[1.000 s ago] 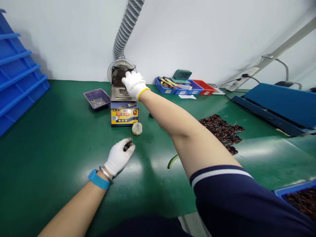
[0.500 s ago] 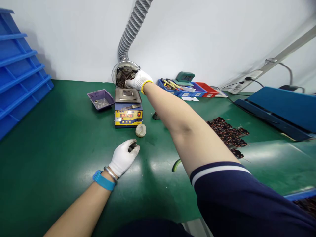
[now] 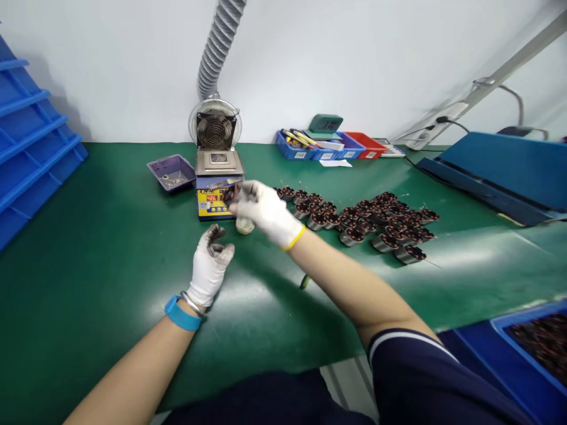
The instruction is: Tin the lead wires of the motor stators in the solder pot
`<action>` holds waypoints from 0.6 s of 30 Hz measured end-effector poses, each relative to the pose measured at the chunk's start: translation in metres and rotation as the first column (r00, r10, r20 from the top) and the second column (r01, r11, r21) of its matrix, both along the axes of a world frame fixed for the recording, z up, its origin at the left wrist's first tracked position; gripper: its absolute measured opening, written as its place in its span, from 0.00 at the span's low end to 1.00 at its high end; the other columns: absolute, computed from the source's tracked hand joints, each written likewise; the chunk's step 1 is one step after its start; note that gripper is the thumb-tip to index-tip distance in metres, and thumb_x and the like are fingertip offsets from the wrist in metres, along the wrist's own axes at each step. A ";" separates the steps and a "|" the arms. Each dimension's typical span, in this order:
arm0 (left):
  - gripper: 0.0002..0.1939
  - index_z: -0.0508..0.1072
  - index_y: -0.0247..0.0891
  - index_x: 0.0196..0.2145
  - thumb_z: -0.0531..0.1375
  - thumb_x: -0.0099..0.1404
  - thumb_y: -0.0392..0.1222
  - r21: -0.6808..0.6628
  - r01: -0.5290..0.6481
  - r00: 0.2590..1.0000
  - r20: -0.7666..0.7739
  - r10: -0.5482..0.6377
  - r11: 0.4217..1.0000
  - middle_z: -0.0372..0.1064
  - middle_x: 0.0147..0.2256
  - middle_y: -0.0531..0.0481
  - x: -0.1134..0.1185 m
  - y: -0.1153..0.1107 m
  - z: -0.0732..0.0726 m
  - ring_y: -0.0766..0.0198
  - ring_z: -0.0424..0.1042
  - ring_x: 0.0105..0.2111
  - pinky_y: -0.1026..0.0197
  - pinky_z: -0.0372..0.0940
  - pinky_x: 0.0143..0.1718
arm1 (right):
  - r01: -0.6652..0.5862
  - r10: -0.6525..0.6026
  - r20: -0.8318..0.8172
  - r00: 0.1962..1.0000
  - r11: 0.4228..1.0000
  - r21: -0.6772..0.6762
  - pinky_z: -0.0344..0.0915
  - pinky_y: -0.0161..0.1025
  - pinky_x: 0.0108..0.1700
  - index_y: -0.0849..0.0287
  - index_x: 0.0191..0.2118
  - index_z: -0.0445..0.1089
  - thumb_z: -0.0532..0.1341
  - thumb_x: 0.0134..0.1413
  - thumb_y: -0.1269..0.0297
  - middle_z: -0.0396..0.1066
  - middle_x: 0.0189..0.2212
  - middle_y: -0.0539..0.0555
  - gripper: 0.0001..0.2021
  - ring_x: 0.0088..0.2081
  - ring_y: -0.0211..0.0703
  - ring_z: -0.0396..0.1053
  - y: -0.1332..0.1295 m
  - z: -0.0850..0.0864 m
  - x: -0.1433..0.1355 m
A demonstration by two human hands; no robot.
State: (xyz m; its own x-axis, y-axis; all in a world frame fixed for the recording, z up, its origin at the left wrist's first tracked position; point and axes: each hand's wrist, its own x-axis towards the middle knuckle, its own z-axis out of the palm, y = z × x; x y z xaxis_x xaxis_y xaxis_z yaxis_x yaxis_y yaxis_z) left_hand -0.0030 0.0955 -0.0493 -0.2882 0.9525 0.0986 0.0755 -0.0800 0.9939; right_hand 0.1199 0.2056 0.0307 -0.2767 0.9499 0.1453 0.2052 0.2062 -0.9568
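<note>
My right hand (image 3: 266, 212), in a white glove with a yellow cuff, grips a copper-wound motor stator (image 3: 229, 195) in front of the solder pot (image 3: 217, 183). Motion blurs the stator slightly. My left hand (image 3: 210, 260) is also gloved, its fingertips darkened. It hovers over the table, lower left of the pot, thumb and fingers apart with nothing visible between them. Just beyond it, a small whitish round container (image 3: 244, 225) stands partly behind my right hand. On the pot's front ledge lies a flat strip (image 3: 225, 185).
Many stators (image 3: 372, 218) stand in rows on the green table to the right. A purple tray (image 3: 172, 172) is left of the pot, under a fume hose (image 3: 220, 47). Small blue bins (image 3: 295, 150) and a red bin (image 3: 365, 144) line the wall. Blue crates (image 3: 31, 141) rise at left.
My right hand has come back from above the solder pot, down toward me, and a stator now shows in its fingers. My left hand's fingers have spread wider. The view has shifted to the right.
</note>
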 end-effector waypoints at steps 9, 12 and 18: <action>0.27 0.75 0.36 0.43 0.69 0.49 0.54 -0.171 -0.133 0.983 -0.150 0.107 0.976 0.80 0.43 0.43 0.000 -0.029 0.022 0.50 0.78 0.46 0.47 0.70 0.55 | -0.198 0.018 0.367 0.930 0.866 0.459 0.61 0.50 0.66 0.58 0.59 0.63 0.69 0.43 0.52 0.64 0.62 0.64 0.36 0.64 0.54 0.63 -0.090 -0.065 0.035; 0.29 0.77 0.39 0.45 0.71 0.49 0.57 -0.255 -0.217 0.894 -0.439 0.087 0.942 0.80 0.43 0.45 -0.044 -0.041 0.026 0.45 0.77 0.48 0.40 0.68 0.57 | -0.122 -0.211 0.480 0.851 0.810 0.574 0.57 0.53 0.66 0.64 0.62 0.62 0.72 0.38 0.43 0.61 0.63 0.69 0.47 0.65 0.61 0.59 -0.067 -0.056 0.075; 0.18 0.77 0.51 0.32 0.75 0.44 0.55 -0.035 -0.341 0.692 -0.686 0.225 0.940 0.78 0.38 0.54 -0.132 -0.059 0.019 0.28 0.69 0.56 0.26 0.65 0.53 | 0.313 -0.532 0.781 0.327 0.841 0.441 0.58 0.55 0.60 0.65 0.64 0.60 0.69 0.48 0.59 0.70 0.54 0.69 0.38 0.55 0.63 0.67 -0.032 -0.042 0.144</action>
State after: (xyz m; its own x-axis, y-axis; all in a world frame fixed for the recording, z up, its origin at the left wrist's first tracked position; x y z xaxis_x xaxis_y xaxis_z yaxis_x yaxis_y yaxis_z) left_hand -0.1352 0.0366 -0.0302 -0.4611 0.8555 0.2357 0.7118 0.1980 0.6738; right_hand 0.2640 0.1733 -0.0111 0.0778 0.9606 0.2669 0.9848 -0.0322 -0.1710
